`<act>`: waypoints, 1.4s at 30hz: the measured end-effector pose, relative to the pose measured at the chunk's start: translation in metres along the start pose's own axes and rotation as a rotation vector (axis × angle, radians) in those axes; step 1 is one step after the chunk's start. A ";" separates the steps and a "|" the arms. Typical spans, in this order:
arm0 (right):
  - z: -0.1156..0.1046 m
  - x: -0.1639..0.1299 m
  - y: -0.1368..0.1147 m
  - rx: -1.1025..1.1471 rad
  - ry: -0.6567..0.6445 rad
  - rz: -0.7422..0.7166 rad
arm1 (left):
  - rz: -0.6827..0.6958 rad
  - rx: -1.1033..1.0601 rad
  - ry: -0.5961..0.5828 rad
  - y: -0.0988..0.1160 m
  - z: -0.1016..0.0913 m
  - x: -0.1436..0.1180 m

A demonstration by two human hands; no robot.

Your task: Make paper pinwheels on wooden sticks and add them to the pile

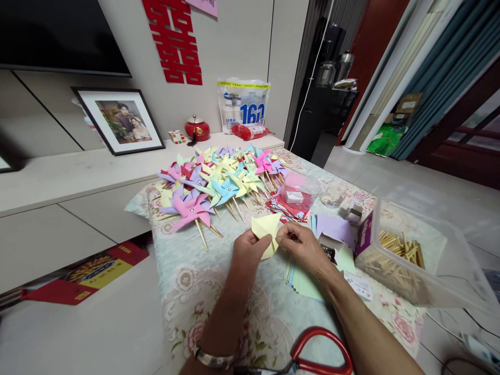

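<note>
A pale yellow sheet of paper [264, 226], its corners partly folded in, is held up over the table. My left hand [250, 249] grips its left side, thumb across the front. At its right edge, my right hand [297, 242] pinches the paper between thumb and fingers. Stacked coloured paper [303, 284] lies under and beside my right wrist. Finished paper pinwheels [228, 190] on sticks, in pink, blue, yellow and purple, are heaped just beyond my hands. Red-handled scissors [322, 333] rest at the near edge, partly cut off by the frame.
A clear plastic bin [425, 260] of short wooden sticks [402, 250] stands at the right. Red paper pieces [287, 208] and a clear round container [299, 190] lie mid-table. Behind are a white cabinet [78, 179], a framed photo [121, 122] and a red jar [197, 129].
</note>
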State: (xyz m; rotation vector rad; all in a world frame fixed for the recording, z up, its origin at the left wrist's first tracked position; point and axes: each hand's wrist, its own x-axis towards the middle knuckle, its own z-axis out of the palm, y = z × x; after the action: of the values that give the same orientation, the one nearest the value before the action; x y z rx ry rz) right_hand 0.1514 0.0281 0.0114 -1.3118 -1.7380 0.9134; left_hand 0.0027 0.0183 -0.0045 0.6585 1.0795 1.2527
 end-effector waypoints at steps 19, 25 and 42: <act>0.000 -0.001 -0.002 0.031 -0.014 0.015 | 0.012 0.037 -0.009 -0.002 0.000 0.001; -0.002 -0.002 -0.003 0.073 -0.038 0.025 | 0.000 0.065 -0.013 0.001 0.001 -0.001; -0.027 -0.007 -0.004 0.423 -0.279 0.188 | -0.186 0.199 -0.443 0.011 -0.016 -0.006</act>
State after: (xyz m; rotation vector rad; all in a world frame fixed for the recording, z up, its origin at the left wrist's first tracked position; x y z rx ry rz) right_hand 0.1746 0.0229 0.0265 -1.1141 -1.5207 1.5385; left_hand -0.0161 0.0132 0.0006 0.9151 0.8750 0.7940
